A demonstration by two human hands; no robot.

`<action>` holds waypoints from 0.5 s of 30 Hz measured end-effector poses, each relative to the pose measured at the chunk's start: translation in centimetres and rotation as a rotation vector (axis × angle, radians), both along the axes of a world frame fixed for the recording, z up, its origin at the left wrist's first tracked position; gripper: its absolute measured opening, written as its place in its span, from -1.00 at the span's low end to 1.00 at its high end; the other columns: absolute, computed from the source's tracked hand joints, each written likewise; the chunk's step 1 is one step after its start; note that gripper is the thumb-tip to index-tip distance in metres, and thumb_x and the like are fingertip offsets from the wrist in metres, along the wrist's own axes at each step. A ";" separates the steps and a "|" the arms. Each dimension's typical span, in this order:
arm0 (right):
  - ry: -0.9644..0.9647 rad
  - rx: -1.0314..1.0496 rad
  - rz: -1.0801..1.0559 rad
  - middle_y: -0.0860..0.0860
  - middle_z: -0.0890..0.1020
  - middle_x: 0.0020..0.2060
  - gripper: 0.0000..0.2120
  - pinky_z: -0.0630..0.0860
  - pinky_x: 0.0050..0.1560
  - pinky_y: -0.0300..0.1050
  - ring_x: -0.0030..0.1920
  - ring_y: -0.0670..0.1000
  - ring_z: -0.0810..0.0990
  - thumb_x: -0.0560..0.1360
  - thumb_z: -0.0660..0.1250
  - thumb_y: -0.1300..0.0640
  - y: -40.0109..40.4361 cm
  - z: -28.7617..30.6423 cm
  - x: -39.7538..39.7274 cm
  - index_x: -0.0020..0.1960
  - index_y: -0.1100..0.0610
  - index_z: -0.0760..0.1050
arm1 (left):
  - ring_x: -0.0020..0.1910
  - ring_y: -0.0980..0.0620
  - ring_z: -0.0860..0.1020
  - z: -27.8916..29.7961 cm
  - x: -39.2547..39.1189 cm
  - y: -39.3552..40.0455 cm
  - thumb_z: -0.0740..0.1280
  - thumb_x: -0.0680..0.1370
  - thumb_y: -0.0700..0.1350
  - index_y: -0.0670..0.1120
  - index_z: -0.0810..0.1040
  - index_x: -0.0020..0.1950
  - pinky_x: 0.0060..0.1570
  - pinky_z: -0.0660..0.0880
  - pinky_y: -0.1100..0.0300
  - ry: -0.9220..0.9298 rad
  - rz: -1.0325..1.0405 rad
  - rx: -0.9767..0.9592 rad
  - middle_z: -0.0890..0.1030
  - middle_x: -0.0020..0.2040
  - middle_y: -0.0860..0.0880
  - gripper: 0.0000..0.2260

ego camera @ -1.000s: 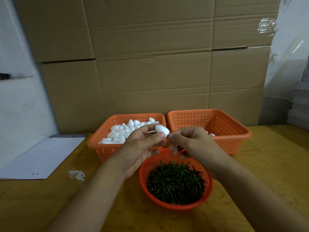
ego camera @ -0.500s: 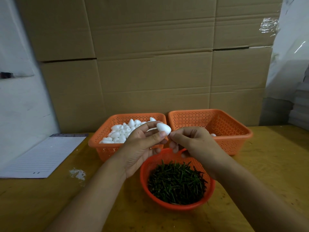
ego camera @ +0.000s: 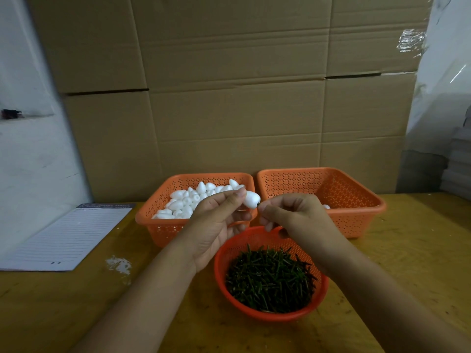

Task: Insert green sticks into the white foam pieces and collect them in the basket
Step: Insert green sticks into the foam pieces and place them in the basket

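stacked cardboard behind; left hand (ego camera: 216,225) pinches a white egg-shaped foam piece (ego camera: 251,199), right hand (ego camera: 293,215) pinches a thin green stick (ego camera: 258,204) at its tip; an off-centre push could split the foam.

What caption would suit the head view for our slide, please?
Left hand holds a white foam piece while right hand pinches a green stick into its end.

Dim, warm indoor light. Tabletop (ego camera: 407,250) brighter at right than in the dark lower left. Glare on tape (ego camera: 410,40) and plastic sheet (ego camera: 456,72). Wide-angle bowing of the cardboard boxes (ego camera: 229,98) at frame edges. Forearms soft near the bottom.
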State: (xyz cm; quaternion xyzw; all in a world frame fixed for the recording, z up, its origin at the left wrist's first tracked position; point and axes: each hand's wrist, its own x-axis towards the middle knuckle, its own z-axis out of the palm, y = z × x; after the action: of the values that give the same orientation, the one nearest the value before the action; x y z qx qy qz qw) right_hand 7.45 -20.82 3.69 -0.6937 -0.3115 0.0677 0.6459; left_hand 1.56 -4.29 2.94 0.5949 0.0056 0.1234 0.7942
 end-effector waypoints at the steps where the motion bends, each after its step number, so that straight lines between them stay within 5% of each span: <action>1: 0.000 -0.003 0.002 0.02 0.67 -0.38 -0.85 0.46 -0.37 -0.29 -0.35 -0.09 0.58 0.55 0.40 0.15 0.0 0.0 0.0 -0.17 0.15 0.67 | -0.17 0.10 0.58 0.0 0.0 0.0 0.39 0.53 0.00 -0.30 0.56 0.26 -0.19 0.51 0.24 0.002 0.001 0.009 0.63 -0.02 -0.11 -0.56; 6: -0.014 -0.014 -0.011 0.11 0.68 -0.36 -0.80 0.48 -0.33 -0.23 -0.34 -0.01 0.58 0.55 0.40 0.12 0.0 0.0 -0.2 -0.21 0.18 0.66 | -0.19 0.10 0.59 -0.1 0.1 0.0 0.43 0.46 -0.01 -0.16 0.61 0.10 -0.19 0.53 0.22 -0.017 0.029 0.041 0.66 -0.03 -0.09 -0.69; 15: -0.005 -0.021 -0.006 0.05 0.67 -0.38 -0.80 0.48 -0.36 -0.26 -0.36 -0.03 0.57 0.55 0.39 0.09 0.0 -0.1 -0.1 -0.20 0.13 0.67 | -0.18 0.09 0.60 0.3 -0.1 -0.1 0.43 0.46 -0.02 -0.19 0.59 0.18 -0.24 0.54 0.24 -0.035 0.057 0.059 0.65 0.01 -0.12 -0.64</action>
State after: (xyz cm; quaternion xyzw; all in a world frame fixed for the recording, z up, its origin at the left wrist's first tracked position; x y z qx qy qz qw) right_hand 7.30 -20.78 3.61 -0.7017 -0.3101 0.0674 0.6379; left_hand 1.44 -4.38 3.27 0.6154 0.0050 0.1563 0.7725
